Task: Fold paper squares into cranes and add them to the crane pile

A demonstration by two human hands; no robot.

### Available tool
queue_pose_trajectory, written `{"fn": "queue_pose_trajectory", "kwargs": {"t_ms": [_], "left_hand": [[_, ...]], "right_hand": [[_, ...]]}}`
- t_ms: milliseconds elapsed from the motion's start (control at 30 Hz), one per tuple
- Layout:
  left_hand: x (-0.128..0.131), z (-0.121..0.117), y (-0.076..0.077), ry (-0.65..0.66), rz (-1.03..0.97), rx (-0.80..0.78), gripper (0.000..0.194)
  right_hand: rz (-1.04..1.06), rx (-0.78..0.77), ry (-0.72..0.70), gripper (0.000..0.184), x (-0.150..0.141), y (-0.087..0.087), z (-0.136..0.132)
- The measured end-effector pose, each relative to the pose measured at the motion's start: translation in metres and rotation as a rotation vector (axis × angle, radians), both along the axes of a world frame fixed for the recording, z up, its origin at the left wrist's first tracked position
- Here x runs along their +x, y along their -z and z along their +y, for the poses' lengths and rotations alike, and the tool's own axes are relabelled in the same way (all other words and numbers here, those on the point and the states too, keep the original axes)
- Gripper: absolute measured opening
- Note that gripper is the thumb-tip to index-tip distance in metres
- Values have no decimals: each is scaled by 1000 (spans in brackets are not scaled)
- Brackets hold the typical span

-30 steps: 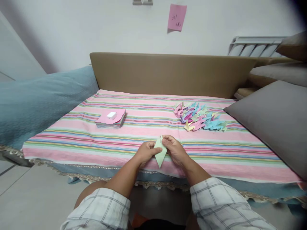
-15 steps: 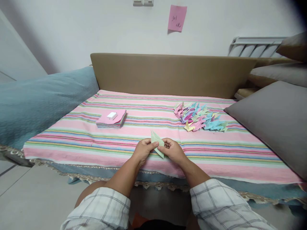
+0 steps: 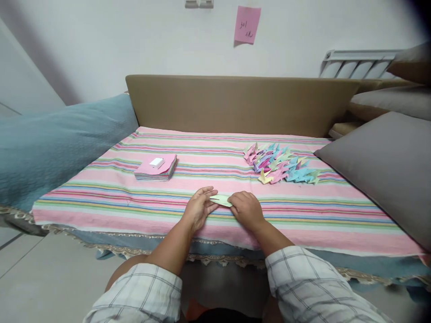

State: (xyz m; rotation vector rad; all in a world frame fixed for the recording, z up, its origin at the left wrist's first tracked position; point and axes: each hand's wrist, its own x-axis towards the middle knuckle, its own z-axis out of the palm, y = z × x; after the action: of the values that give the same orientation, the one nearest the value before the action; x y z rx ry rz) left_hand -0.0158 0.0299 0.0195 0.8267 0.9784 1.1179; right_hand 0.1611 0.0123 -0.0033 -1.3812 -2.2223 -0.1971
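Head view: right hand point(image 3: 247, 210) pinching part-folded paper point(image 3: 221, 200); left hand point(image 3: 198, 208) spread, hold unclear. Finished birds point(image 3: 278, 167) centre-right, unfolded sheets point(image 3: 160, 172) centre-left.

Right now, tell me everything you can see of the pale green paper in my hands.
The pale green paper looks thin, matte and folded, appearing as a narrow strip lying roughly sideways. A dark line, perhaps a gap between layers, shows near its left end. The right hand pinches its right end, whose tip is hidden; the left hand's fingers are at the other. It's in front of the striped cloth; contact is unclear.
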Motion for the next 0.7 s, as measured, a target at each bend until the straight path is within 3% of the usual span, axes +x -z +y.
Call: {"fn": "queue_pose_trajectory", "kwargs": {"t_ms": [67,133,200,267,333,433,567,700], "left_hand": [[-2,2,4,-34,236,151,34],[-5,1,8,-13,599,437,34],[-6,-2,11,125,945,751,35],[-7,-7,13,292,1191,958,36],[-6,-13,14,383,1355,1037,33],[-6,-20,17,411,1496,1085,29],[-7,-26,21,412,1571,1157,32],[-6,-30,22,409,1613,1169,32]], "right_hand": [[-94,-5,10,16,-1,3,1],[-145,-17,8,16,-4,5,1],[-160,-37,14,16,-6,5,-1],[-155,-68,7,16,-7,3,-4],[-147,-116,-21,19,-5,0,-8],[-122,-193,-73,27,0,-3,-14],[-7,-225,-109,29,7,1,-14],[110,-211,-48,26,6,9,-8]]}}
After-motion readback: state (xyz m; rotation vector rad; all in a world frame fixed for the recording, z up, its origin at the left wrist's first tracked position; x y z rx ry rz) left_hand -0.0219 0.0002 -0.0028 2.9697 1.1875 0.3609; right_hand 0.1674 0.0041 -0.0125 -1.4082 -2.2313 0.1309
